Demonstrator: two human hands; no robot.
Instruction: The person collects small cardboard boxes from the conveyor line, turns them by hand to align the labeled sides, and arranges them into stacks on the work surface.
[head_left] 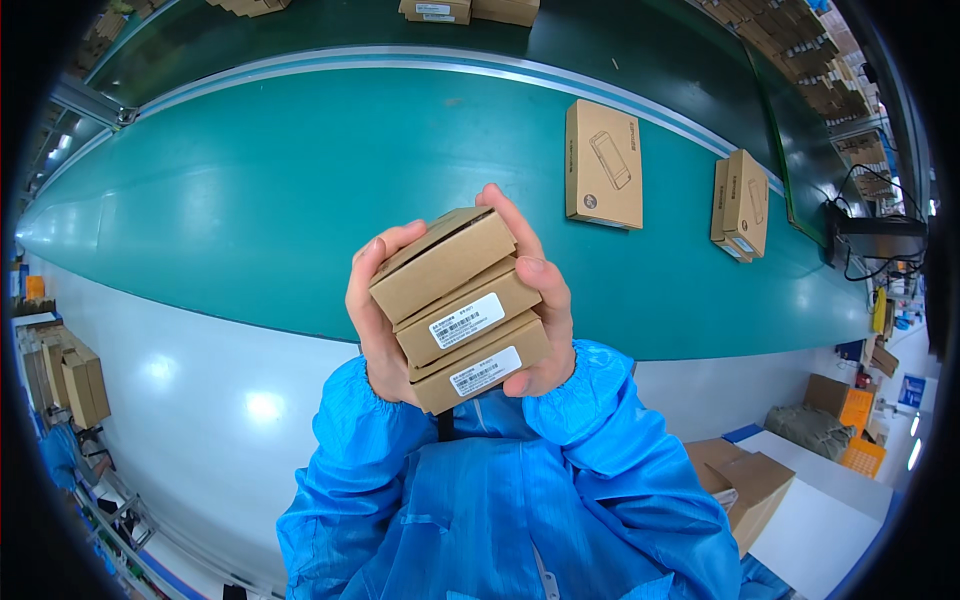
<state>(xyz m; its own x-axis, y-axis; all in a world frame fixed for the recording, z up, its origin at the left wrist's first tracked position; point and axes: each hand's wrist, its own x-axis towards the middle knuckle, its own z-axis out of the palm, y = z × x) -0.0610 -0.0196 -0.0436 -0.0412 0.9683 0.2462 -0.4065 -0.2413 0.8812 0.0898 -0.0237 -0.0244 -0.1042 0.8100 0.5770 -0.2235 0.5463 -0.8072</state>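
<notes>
Three small brown cardboard boxes (460,308) are being held stacked above the green conveyor belt (250,200), the left hand (378,315) and right hand (540,300) clamping opposite sides; even pressure would be keeping the tilted stack from sliding apart

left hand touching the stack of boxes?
Touching. Head view: left hand wraps the stack of three cardboard boxes along its left side, fingertips on the top box.

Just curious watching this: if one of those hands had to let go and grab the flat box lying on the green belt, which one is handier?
Probably the right hand: the flat box lies up on its side of the belt, while the left hand is farther off.
</notes>
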